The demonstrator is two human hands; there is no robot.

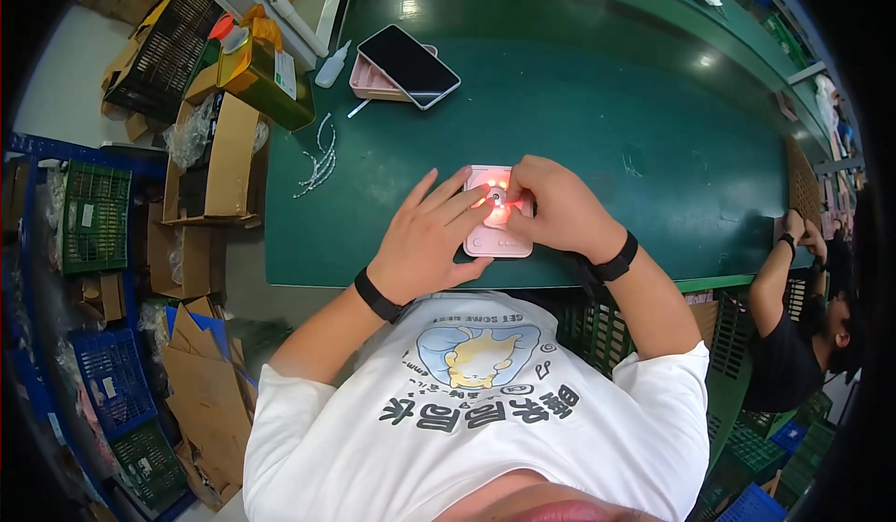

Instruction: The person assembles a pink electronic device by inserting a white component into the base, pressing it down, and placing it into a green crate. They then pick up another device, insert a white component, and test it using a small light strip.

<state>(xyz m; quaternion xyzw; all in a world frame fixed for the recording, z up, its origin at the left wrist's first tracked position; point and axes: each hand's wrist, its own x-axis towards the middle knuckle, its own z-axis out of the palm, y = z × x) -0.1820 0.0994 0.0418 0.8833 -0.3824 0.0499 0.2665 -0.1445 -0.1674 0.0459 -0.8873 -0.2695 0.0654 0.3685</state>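
1. The left hand point(431, 232) lies open and flat – its fingers spread over the left side of a small pink device point(497, 212).
2. The right hand point(551, 209) curls closed on the device from 3 o'clock, its fingertips pinching at a glowing red light point(495, 197) on top.
3. The pink device sits flat on the green table point(607, 130), near the table's front edge.
4. At 11 o'clock from the device, a dark phone point(409, 64) rests tilted on a pink tray point(366, 81).
5. A small white bottle point(331, 66) lies just left of the tray – loose white bits point(320, 160) lie at 9 o'clock from the device.
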